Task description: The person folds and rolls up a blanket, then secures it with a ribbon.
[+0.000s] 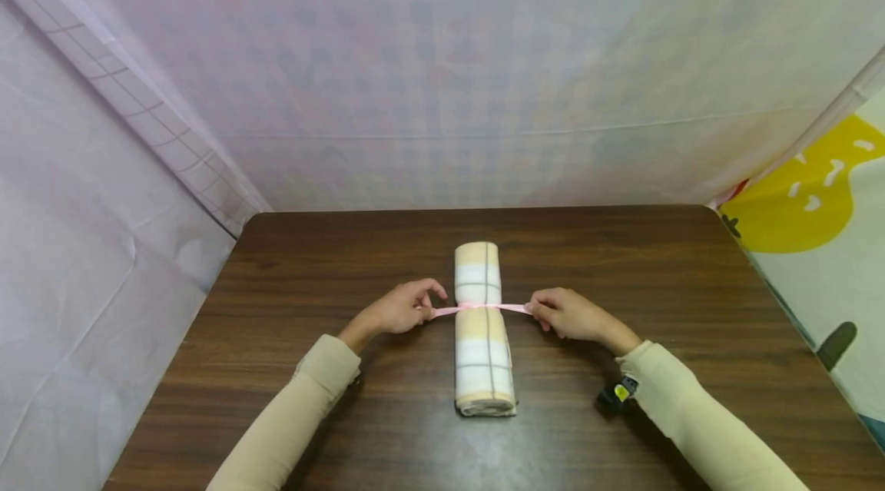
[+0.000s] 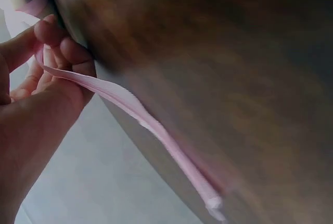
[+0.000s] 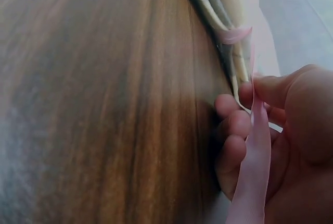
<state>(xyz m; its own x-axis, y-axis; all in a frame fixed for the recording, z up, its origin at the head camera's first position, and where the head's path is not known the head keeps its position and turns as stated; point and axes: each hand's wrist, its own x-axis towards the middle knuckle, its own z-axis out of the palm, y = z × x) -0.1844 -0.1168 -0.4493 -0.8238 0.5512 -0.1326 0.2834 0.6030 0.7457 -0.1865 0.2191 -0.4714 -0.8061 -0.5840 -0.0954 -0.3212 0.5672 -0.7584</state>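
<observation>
A rolled towel [image 1: 477, 353], cream and white with thin grey lines, lies lengthwise on the brown table. Around its middle runs a pink ribbon [image 1: 513, 308], which crosses on top and draws the roll in slightly. My left hand [image 1: 401, 308] pinches one end of the ribbon to the left of the roll; in the left wrist view the ribbon's loose tail [image 2: 132, 105] trails past the palm. On the other side my right hand [image 1: 568, 313] pinches the opposite end between thumb and forefinger, and its tail [image 3: 253, 177] hangs across the fingers. Both stretches look taut.
The dark wood table [image 1: 311, 245] has rounded far corners. Behind it hangs a pale checked curtain [image 1: 470, 91], with a white sheet [image 1: 90, 283] at the left. A cloth with a yellow print [image 1: 795, 191] hangs at the right. A small black device [image 1: 615, 395] sits at the right cuff.
</observation>
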